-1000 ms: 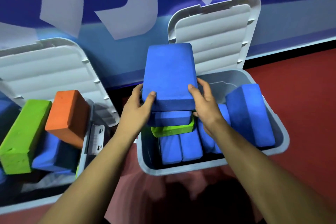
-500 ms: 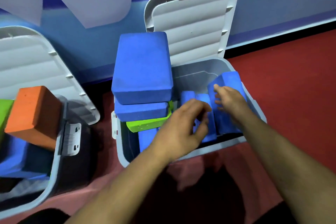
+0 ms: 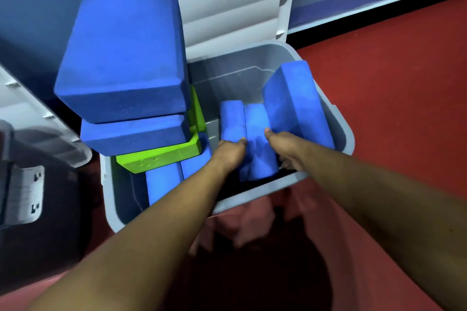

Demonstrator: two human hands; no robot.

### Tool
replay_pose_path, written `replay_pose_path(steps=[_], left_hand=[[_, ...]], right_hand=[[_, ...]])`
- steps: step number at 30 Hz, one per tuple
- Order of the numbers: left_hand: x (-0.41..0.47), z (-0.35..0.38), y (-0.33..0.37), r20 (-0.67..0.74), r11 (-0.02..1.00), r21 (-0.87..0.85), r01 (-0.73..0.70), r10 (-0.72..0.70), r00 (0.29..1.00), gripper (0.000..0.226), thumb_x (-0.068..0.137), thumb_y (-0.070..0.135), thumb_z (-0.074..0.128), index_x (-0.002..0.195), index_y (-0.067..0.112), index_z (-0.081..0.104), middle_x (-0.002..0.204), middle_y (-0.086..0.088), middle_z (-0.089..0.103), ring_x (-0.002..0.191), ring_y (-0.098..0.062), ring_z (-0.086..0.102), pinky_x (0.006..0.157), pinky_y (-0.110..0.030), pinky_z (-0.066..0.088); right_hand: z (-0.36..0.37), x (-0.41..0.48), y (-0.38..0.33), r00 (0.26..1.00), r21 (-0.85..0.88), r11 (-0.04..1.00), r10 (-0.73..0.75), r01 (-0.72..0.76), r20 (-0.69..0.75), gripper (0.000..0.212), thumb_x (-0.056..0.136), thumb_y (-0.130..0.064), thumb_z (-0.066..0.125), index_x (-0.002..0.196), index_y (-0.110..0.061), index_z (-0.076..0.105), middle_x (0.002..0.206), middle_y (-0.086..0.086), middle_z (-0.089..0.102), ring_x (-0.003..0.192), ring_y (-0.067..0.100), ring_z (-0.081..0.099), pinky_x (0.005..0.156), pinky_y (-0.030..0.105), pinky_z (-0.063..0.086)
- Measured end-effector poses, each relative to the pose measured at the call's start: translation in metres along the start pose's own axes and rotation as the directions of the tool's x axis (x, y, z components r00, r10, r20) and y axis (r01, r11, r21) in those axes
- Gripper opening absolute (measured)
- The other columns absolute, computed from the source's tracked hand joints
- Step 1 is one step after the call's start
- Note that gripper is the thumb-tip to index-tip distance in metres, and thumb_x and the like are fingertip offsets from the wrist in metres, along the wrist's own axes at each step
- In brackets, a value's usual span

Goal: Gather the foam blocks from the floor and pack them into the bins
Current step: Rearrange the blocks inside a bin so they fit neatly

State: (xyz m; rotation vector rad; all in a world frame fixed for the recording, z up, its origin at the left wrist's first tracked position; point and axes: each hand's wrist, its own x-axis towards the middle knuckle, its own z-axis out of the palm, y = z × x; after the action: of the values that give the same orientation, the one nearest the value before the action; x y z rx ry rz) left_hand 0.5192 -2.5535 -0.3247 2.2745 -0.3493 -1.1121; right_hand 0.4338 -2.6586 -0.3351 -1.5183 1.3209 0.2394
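Observation:
A grey bin (image 3: 343,131) stands open on the red floor, its lid (image 3: 227,2) leaning against the wall. On its left side a big blue foam block (image 3: 123,53) tops a thinner blue block (image 3: 134,134) and a green block (image 3: 161,156). Two upright blue blocks (image 3: 250,134) stand side by side in the middle. My left hand (image 3: 228,153) grips their left side and my right hand (image 3: 284,142) their right side, fingers reaching down behind them. A larger blue block (image 3: 295,103) leans against the right wall.
A second grey bin with a latch (image 3: 25,197) and open lid (image 3: 38,129) is at the far left, blurred. Further blue blocks (image 3: 164,182) stand at the bin's front left. Red floor (image 3: 391,96) stretches to the right; a blue wall runs behind.
Both hands let go of the big blue block, leaving it on the left stack, then moved right and down onto the two upright blocks. The view shifted right and closer.

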Motion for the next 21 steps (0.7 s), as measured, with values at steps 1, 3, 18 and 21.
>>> replay_pose_path(steps=[1, 3, 18, 21], left_hand=[[0.004, 0.003, -0.001, 0.01, 0.999, -0.046, 0.011, -0.011, 1.0, 0.056, 0.104, 0.039, 0.04, 0.14, -0.004, 0.044, 0.146, -0.019, 0.047, 0.132, -0.03, 0.047, 0.099, -0.027, 0.037], [0.01, 0.008, -0.004, 0.028, 0.988, -0.148, 0.042, -0.039, 0.999, 0.055, 0.104, 0.039, 0.04, 0.139, -0.003, 0.047, 0.145, -0.018, 0.048, 0.131, -0.03, 0.048, 0.103, -0.03, 0.037], [-0.016, 0.003, -0.005, -0.11, 0.894, -0.446, -0.05, 0.0, 0.994, 0.029, 0.097, 0.043, 0.04, 0.111, 0.025, 0.058, 0.125, 0.001, 0.055, 0.098, -0.015, 0.053, 0.076, -0.023, 0.042], [-0.021, 0.0, -0.003, -0.114, 0.825, -0.564, -0.043, -0.027, 0.993, 0.037, 0.097, 0.041, 0.042, 0.122, 0.023, 0.061, 0.117, 0.006, 0.056, 0.098, -0.013, 0.054, 0.067, -0.022, 0.04]], right_hand=[[0.001, 0.006, 0.002, 1.0, 0.032, 0.999, 0.001, -0.001, 0.015, 0.063, 0.102, -0.054, 0.032, 0.144, -0.008, 0.043, 0.145, 0.013, 0.049, 0.13, 0.031, 0.049, 0.111, 0.045, 0.039], [0.003, 0.011, 0.006, 0.999, 0.119, 0.993, 0.013, -0.017, 0.033, 0.063, 0.1, -0.057, 0.035, 0.142, -0.012, 0.046, 0.142, 0.008, 0.051, 0.127, 0.029, 0.051, 0.109, 0.045, 0.042], [-0.017, 0.001, 0.001, 0.977, 0.072, 0.982, -0.166, 0.177, -0.136, 0.038, 0.09, -0.045, 0.049, 0.084, -0.01, 0.064, 0.085, 0.002, 0.066, 0.084, 0.023, 0.063, 0.086, 0.041, 0.052], [-0.02, -0.003, 0.003, 0.971, 0.144, 0.969, -0.178, 0.201, -0.157, 0.032, 0.083, -0.045, 0.053, 0.082, -0.015, 0.063, 0.075, 0.004, 0.057, 0.073, 0.024, 0.056, 0.077, 0.042, 0.052]])
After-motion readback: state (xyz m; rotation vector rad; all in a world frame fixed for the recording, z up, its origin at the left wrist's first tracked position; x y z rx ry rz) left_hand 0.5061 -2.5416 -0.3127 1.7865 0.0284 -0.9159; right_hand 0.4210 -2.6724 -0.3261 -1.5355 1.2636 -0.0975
